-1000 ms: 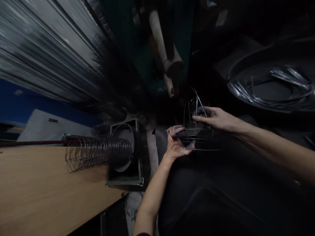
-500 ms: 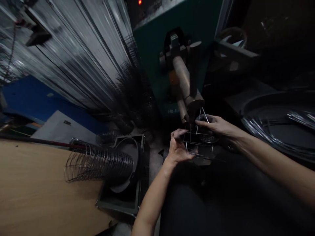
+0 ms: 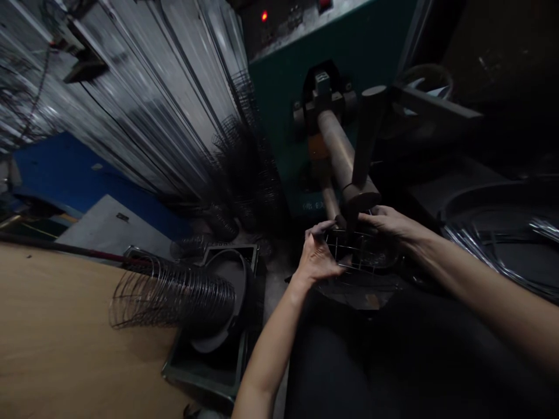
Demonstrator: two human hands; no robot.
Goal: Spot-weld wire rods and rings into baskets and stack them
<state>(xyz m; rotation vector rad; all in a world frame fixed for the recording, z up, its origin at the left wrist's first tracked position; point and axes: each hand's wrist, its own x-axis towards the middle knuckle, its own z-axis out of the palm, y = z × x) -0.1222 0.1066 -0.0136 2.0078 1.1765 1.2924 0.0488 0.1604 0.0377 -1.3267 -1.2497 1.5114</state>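
My left hand grips the left side of a thin wire frame, its thumb and fingers spread around the crossing wires. The frame lies just below the thick metal arm of a green machine. My right hand is closed at the arm's front end, above the frame's right side. Only a small glint of wire shows at its fingertips; most of the piece is hidden in shadow and behind the arm.
The green machine stands ahead with a red light lit. Many wire rings hang in a row over a green metal box at left. Shiny wires lie in a round dark tray at right. A wooden board fills the lower left.
My right hand has brought the bent, V-shaped wire down under the arm's end, so it hardly shows now. The left hand stays on the wire frame. The view has shifted slightly.
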